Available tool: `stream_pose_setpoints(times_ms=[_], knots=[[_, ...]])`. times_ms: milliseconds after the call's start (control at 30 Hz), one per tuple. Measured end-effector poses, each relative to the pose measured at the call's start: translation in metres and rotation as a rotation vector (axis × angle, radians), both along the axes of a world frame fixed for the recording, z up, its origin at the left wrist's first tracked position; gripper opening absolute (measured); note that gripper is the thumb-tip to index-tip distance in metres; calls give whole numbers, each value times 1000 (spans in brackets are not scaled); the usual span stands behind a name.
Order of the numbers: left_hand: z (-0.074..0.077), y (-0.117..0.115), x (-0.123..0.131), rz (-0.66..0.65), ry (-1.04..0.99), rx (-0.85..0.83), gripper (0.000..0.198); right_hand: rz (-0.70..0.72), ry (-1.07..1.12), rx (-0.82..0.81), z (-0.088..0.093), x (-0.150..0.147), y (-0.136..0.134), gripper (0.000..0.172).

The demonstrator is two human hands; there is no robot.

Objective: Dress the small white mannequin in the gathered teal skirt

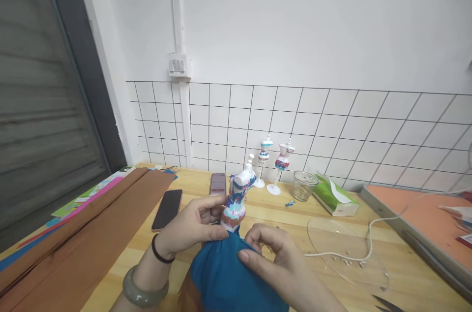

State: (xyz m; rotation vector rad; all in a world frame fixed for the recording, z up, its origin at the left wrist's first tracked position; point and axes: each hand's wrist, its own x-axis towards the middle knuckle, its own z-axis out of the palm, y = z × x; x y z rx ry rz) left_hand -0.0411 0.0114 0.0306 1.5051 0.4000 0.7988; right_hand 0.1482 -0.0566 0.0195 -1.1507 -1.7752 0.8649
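Observation:
A small white dress form, streaked with blue, pink and brown, stands in front of me, tilted slightly to the right. Blue fabric hangs below its waist, with some brown cloth showing at the lower left. My left hand is closed around the waist area, its thumb pressing the fabric's upper edge. On the other side, my right hand pinches the blue fabric's edge between thumb and fingers. The form's lower part is hidden by the cloth.
Two small dress forms stand behind, near a glass jar and a green tissue pack. Phones and brown fabric lie left. Right are a clear disc, cable, scissors and an orange-lined tray.

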Motion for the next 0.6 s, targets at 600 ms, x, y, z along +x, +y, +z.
stream_pose_setpoints(times_ms=[600], knots=[[-11, -3, 20, 10, 26, -20, 49, -150, -95, 82, -6, 2, 6, 12]])
